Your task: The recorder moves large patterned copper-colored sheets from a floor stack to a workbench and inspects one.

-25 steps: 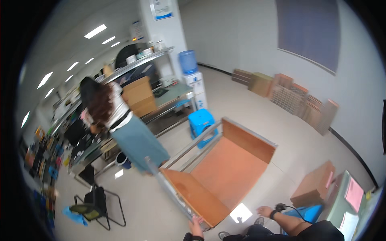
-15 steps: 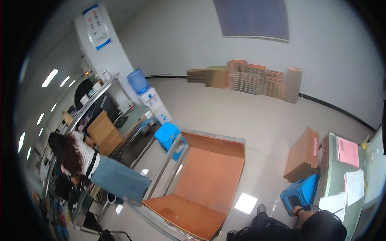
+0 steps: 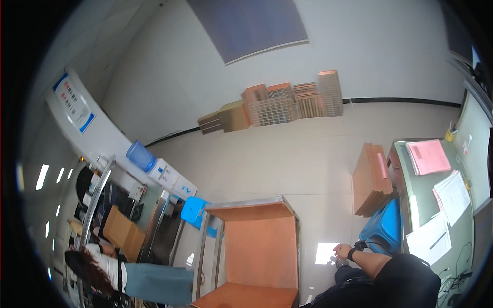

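Note:
My right hand (image 3: 342,250) hangs low in front of my body, a dark band around its wrist. Its fingers are loosely bent and I see nothing held in them. It is apart from the blue plastic stool (image 3: 382,228) to its right. My left hand is outside the picture. To the left of my legs stands a cart (image 3: 261,246) with a metal frame and orange-brown board panels.
A green-topped desk (image 3: 411,194) on the right bears pink folders (image 3: 429,156) and papers. Flat cardboard (image 3: 371,179) leans beside it. Slatted and gridded dividers (image 3: 272,112) line the far wall. At left, a person (image 3: 105,269) stands near an open carton (image 3: 122,232); another blue stool (image 3: 194,211) is by the cart.
My right hand has moved left, away from the blue stool by the desk. The view has turned right, and the cart sits lower in it.

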A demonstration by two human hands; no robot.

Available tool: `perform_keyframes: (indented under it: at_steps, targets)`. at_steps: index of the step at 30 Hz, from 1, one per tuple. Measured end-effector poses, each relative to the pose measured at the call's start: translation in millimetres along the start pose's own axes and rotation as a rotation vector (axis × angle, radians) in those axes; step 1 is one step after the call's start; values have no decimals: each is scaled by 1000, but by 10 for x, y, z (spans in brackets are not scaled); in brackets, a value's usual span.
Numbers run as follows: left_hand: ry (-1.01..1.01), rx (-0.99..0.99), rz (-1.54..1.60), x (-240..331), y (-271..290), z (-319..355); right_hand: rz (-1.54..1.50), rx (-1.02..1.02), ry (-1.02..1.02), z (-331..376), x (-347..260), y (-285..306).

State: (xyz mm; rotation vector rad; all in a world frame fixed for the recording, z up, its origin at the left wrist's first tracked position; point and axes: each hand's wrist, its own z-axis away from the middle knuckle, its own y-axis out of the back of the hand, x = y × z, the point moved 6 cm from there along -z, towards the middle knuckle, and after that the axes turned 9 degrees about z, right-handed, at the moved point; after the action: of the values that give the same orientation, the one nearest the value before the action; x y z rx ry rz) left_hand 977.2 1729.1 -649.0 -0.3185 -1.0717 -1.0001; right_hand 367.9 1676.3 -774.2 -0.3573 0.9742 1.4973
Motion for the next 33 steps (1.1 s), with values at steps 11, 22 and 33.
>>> perform_keyframes:
  at_steps: [11, 22, 33]
  targets:
    - [-1240, 242, -982, 1088, -2196, 872, 1111, -403, 285, -203, 912, 537]
    - [-1013, -797, -1279, 255, -4285, 691, -364, 339, -482, -14, 1194, 1673]
    - [-751, -1592, -1302, 573, -6177, 385, -653, 327, -565, -231, 1016, 1072]
